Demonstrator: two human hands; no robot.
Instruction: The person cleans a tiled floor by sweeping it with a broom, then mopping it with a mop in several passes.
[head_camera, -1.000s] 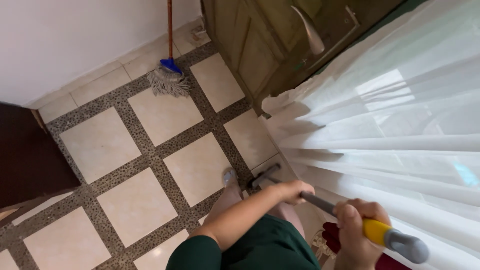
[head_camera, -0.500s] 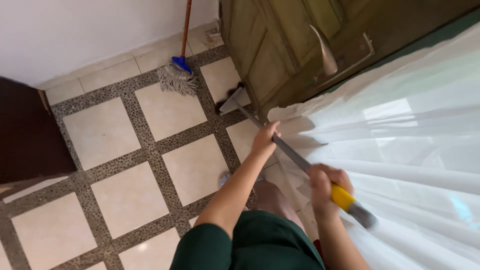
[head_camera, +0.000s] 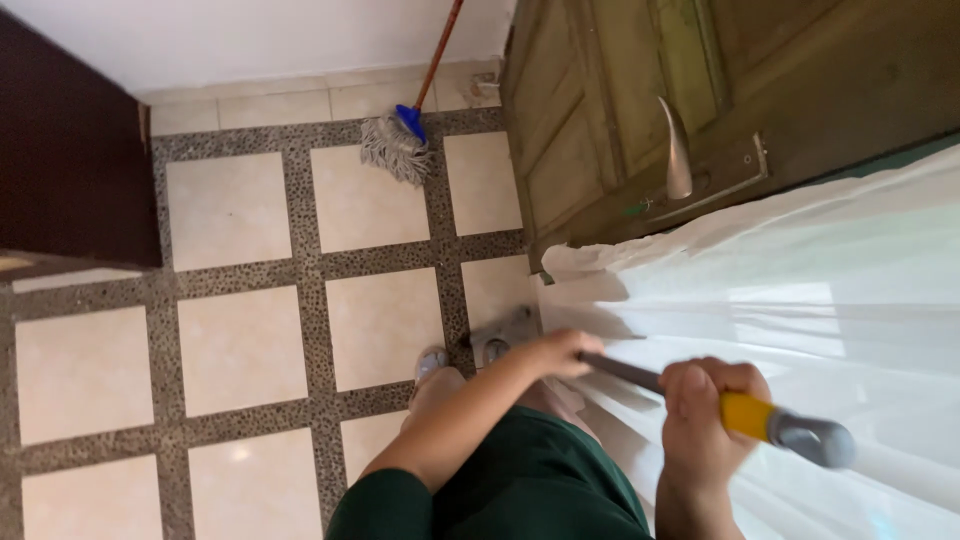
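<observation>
Both hands closed on floor-wiper handle (head_camera: 640, 374) — left hand (head_camera: 556, 352) low for steering, right hand (head_camera: 706, 412) by yellow grip; head (head_camera: 500, 338) at curtain (head_camera: 800, 300) edge.

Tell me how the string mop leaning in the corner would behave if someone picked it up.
The string mop would probably be light for its length: thin reddish handle, small blue socket. Its grey strands lie splayed on the tiled floor, so the head would likely hang limp and sway. The handle looks straight and stiff, and leaning as it does, a nudge could tip it.
</observation>
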